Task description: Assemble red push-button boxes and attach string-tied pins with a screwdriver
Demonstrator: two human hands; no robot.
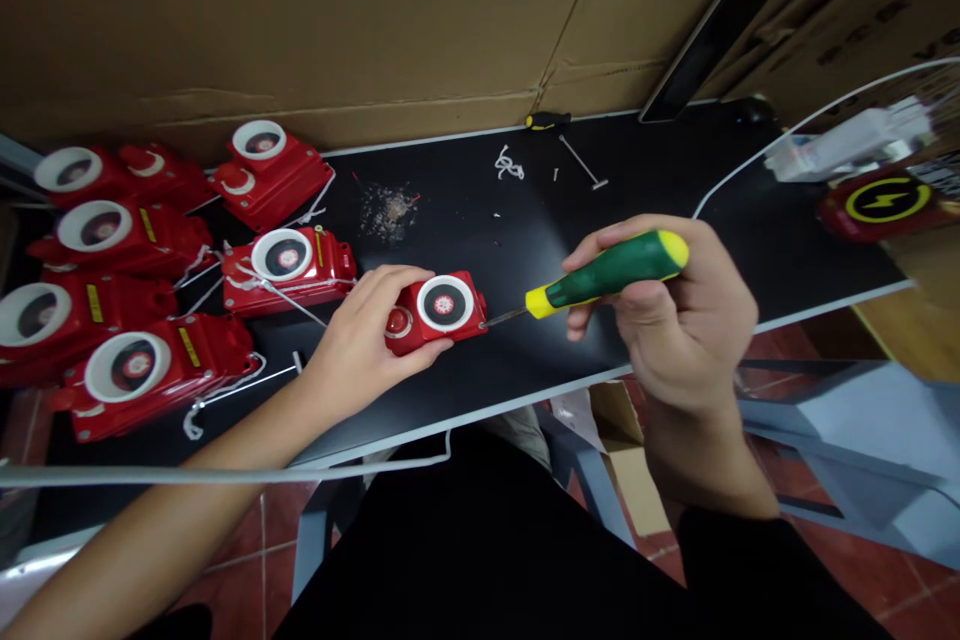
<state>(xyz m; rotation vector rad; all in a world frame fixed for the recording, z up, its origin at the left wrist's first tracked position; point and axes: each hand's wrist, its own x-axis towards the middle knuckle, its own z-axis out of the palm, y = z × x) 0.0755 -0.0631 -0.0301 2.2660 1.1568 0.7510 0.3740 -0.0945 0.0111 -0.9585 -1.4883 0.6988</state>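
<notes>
My left hand (367, 330) is wrapped round a small red alarm unit (466, 322) with a white-rimmed round sounder and a red lamp, on the black tabletop. In my right hand (686, 310) is a screwdriver (600, 275) with a green and yellow handle. Its shaft points left, and the tip meets the right corner of the unit, where a screw seems to sit. Left of my left hand stands another red alarm unit (330, 265) with white cord tied round it.
Several more red alarm units (202, 345) crowd the left side. Crumbs (388, 212), a white cord scrap (510, 164), a metal T-shaped rod (581, 160) and a black-yellow tool (547, 121) lie toward the back. A white cable (375, 467) crosses the front; cardboard (337, 20) stands behind.
</notes>
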